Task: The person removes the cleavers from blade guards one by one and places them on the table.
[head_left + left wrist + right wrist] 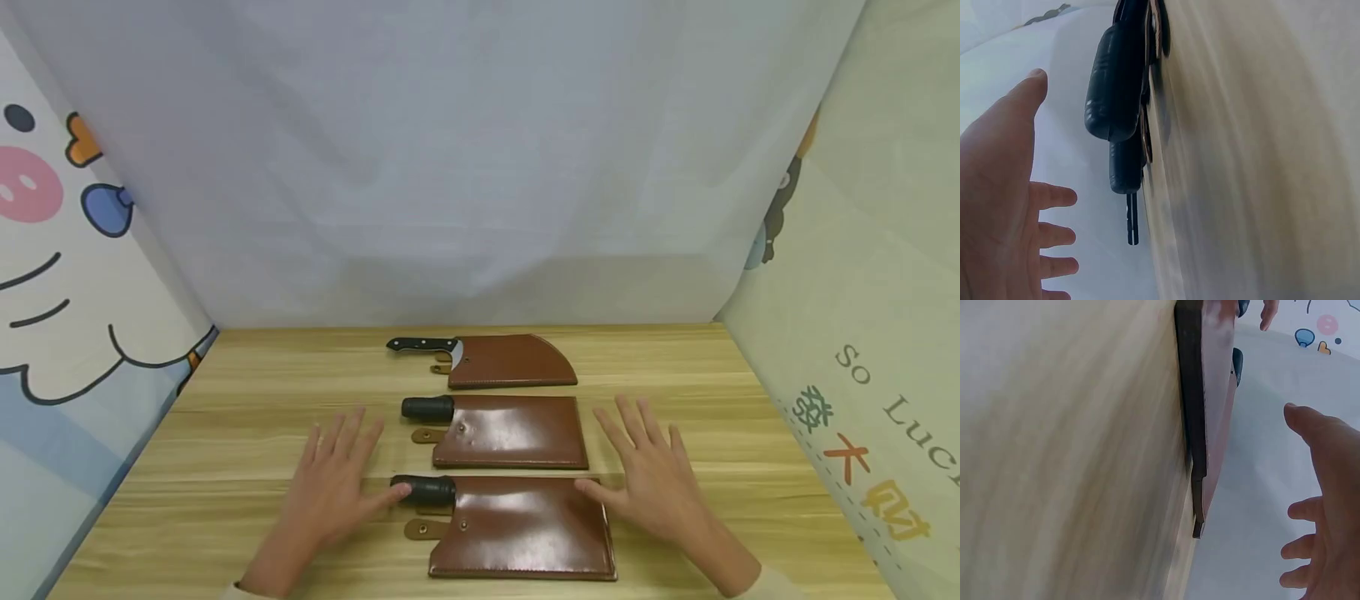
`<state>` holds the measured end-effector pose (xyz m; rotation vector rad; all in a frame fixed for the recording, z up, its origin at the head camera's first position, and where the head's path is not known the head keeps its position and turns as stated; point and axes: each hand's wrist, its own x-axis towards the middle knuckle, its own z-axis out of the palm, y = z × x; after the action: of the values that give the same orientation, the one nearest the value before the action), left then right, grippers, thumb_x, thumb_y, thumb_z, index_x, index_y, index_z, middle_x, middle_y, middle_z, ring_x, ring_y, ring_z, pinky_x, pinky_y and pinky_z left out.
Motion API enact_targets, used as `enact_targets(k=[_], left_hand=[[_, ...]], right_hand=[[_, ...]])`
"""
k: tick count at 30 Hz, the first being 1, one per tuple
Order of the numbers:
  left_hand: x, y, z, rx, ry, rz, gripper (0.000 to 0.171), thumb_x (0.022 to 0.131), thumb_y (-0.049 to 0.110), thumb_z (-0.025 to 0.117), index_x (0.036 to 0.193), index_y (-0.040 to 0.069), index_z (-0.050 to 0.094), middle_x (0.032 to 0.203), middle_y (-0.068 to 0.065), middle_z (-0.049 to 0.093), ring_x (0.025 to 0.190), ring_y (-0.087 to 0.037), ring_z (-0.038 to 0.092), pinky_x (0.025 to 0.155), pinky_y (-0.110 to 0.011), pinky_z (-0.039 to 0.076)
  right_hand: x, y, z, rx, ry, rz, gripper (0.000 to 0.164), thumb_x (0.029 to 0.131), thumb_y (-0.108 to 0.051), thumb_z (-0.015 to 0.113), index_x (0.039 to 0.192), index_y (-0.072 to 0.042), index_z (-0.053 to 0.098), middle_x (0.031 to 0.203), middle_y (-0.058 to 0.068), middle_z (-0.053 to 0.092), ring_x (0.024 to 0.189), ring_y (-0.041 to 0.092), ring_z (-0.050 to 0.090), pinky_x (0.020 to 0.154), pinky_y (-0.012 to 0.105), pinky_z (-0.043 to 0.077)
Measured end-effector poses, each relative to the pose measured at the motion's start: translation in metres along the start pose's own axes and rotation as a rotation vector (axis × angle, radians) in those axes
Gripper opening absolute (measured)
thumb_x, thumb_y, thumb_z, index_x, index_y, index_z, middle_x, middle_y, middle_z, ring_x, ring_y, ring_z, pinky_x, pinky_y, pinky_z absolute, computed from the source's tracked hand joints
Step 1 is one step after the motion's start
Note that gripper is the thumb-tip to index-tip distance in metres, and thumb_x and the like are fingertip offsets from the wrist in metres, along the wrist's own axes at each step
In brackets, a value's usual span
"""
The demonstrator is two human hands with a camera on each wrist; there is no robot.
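Three knives in brown leather sheaths lie in a column on the wooden table, handles to the left. The nearest sheathed cleaver point(521, 529) and the middle sheathed cleaver point(517, 429) have thick black handles point(1113, 81). At the back, the smaller sheathed knife point(513, 360) has a riveted black handle and a curved sheath end. My left hand point(330, 483) is spread beside the handles, its thumb over the nearest one in the head view but apart from it in the left wrist view. My right hand point(652, 479) hovers, fingers spread, by the sheaths' right ends, holding nothing.
Tan snap straps point(426, 529) stick out left of the sheaths. A pale cloth point(465, 167) hangs behind the wooden table point(247, 400). Printed cloths stand at both sides, a cartoon one point(67, 292) on the left and a lettered one point(862, 333) on the right.
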<state>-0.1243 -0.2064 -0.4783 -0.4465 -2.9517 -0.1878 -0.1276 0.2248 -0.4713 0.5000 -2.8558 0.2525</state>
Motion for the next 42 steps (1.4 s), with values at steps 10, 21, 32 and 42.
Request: enact_targets(k=[10,21,32,42], left_hand=[[-0.019,0.012,-0.002,-0.068,-0.006,0.041,0.089,0.092,0.073,0.055,0.154,0.010,0.046,0.161,-0.019,0.037,0.144,-0.044,0.039,0.116,-0.062,0.029],[-0.019,0.021,-0.002,-0.192,-0.035,0.135,0.084,0.093,0.064,0.063,0.154,0.010,0.046,0.159,-0.014,0.042,0.144,-0.040,0.041,0.117,-0.059,0.030],[-0.003,0.021,-0.001,-0.264,-0.087,0.234,0.075,0.092,0.062,0.065,0.149,0.016,0.054,0.151,-0.010,0.054,0.141,-0.038,0.047,0.114,-0.059,0.034],[0.006,0.020,0.002,-0.355,-0.143,0.252,0.071,0.087,0.061,0.072,0.141,0.016,0.063,0.138,-0.005,0.065,0.128,-0.029,0.058,0.108,-0.055,0.042]], right_hand=[[-0.023,-0.013,-0.012,0.002,-0.025,-0.035,0.096,0.085,-0.075,0.064,0.158,-0.017,0.041,0.165,0.015,0.032,0.149,0.045,0.029,0.105,0.075,0.032],[-0.036,-0.027,-0.008,0.105,-0.087,-0.125,0.098,0.083,-0.075,0.067,0.158,-0.019,0.040,0.162,0.013,0.038,0.147,0.043,0.037,0.100,0.073,0.039],[-0.041,-0.029,-0.002,0.185,-0.173,-0.192,0.115,0.074,-0.085,0.065,0.160,-0.015,0.037,0.163,0.015,0.036,0.146,0.044,0.036,0.103,0.070,0.039],[-0.040,-0.026,-0.002,0.281,-0.291,-0.177,0.128,0.064,-0.086,0.070,0.161,-0.012,0.033,0.157,0.018,0.041,0.140,0.041,0.045,0.106,0.062,0.041]])
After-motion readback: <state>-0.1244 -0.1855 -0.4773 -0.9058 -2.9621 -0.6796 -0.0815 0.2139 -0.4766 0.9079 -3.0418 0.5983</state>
